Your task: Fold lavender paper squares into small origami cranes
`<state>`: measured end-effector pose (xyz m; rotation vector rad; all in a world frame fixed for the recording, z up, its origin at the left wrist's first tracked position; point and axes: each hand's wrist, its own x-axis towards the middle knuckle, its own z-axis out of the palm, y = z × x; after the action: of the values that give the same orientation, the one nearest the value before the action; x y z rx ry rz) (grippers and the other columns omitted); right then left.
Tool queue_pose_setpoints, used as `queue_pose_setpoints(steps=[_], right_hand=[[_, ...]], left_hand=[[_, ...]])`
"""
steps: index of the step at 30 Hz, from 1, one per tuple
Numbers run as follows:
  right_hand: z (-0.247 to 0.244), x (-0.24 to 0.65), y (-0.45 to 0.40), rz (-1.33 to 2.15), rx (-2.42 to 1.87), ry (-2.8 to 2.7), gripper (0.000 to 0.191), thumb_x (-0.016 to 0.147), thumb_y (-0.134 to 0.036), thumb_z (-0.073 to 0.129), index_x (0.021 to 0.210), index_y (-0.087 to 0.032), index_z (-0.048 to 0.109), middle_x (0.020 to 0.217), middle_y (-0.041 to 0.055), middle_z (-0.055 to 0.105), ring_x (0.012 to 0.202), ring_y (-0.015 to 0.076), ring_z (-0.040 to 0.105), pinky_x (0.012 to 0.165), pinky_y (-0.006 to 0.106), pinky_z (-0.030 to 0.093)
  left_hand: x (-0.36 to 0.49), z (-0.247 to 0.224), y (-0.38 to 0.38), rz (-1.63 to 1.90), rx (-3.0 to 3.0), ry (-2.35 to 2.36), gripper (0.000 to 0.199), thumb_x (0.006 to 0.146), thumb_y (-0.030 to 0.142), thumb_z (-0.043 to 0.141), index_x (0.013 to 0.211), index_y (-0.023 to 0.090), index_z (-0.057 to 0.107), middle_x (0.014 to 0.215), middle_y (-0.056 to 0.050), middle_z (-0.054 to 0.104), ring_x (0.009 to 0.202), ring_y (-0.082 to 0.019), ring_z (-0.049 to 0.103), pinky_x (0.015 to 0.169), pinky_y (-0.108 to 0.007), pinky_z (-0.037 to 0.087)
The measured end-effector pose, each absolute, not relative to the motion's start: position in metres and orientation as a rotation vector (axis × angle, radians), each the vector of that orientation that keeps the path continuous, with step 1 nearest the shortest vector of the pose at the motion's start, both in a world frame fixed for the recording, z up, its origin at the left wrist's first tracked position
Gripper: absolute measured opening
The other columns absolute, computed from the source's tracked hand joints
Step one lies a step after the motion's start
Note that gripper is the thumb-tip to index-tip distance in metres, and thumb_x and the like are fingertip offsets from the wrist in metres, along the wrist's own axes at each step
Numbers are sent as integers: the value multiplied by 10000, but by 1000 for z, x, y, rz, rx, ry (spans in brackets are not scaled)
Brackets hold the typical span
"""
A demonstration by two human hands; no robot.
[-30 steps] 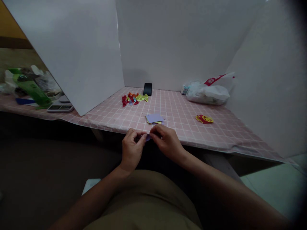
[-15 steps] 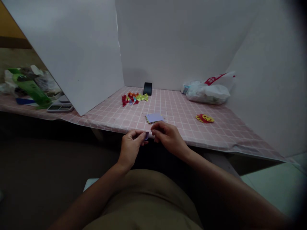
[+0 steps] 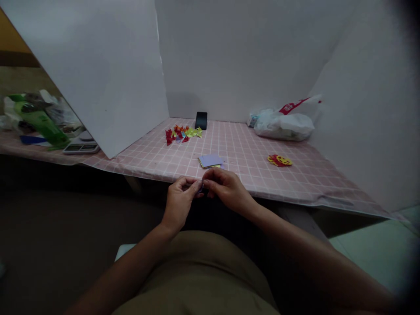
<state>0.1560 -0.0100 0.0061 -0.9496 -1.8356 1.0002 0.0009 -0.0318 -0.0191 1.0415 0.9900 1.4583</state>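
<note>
Just off the table's near edge, my left hand pinches a small piece of purple paper, mostly hidden by the fingers. My right hand meets it there, thumb and forefinger closed on the paper's other side. Behind the right hand a stack of paper squares lies on the table, lilac on top with yellow showing beneath. Farther back sits a cluster of small folded paper figures in red, orange, yellow and blue.
Pink checked cloth covers the table. Red and yellow cut-out shapes lie to the right. A dark phone leans at the back, left of a white plastic bag. White panels surround the table; a scale and green bottle stand left.
My right hand has moved slightly left, closing the gap to my left hand, and its fingertips now touch the purple paper. The left hand stays nearly in place.
</note>
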Motion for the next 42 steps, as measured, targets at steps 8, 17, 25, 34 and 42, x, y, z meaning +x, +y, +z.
queue_pose_setpoints(steps=[8, 17, 25, 34, 42], right_hand=[[7, 157, -8, 1181, -880, -1759, 88, 875, -252, 611, 858, -166, 616, 687, -28, 592, 552, 93, 554, 543, 241, 441], [8, 156, -10, 1243, -873, -1717, 96, 864, -261, 625, 840, -170, 606, 679, -30, 601, 554, 90, 558, 543, 232, 443], [3, 155, -10, 1001, -983, -1831, 82, 857, -230, 595, 793, -178, 597, 703, -10, 605, 587, 112, 562, 551, 240, 446], [4, 154, -12, 856, -1055, -1885, 114, 867, -201, 558, 760, -179, 591, 674, 3, 603, 618, 131, 555, 552, 246, 413], [2, 154, -10, 1014, -1030, -1856, 88, 859, -223, 570, 792, -170, 591, 686, -8, 603, 577, 113, 557, 543, 240, 426]], left_hand=[[1, -20, -33, 1489, 1078, 998, 190, 764, 324, 785, 807, 157, 707, 767, -11, 687, 716, -129, 658, 641, -234, 580], [2, -19, -35, 1490, 1208, 1109, 194, 797, 337, 740, 824, 155, 680, 681, -2, 666, 558, -100, 587, 516, -206, 498], [2, -19, -35, 1488, 1239, 1147, 200, 779, 307, 739, 903, 156, 693, 748, -11, 690, 562, -100, 593, 505, -198, 494], [2, -21, -35, 1457, 1284, 1121, 174, 792, 292, 716, 882, 147, 747, 804, -33, 701, 594, -111, 608, 533, -223, 523], [1, -22, -36, 1460, 1232, 1131, 189, 804, 314, 718, 887, 144, 710, 717, -12, 691, 569, -105, 598, 533, -215, 513]])
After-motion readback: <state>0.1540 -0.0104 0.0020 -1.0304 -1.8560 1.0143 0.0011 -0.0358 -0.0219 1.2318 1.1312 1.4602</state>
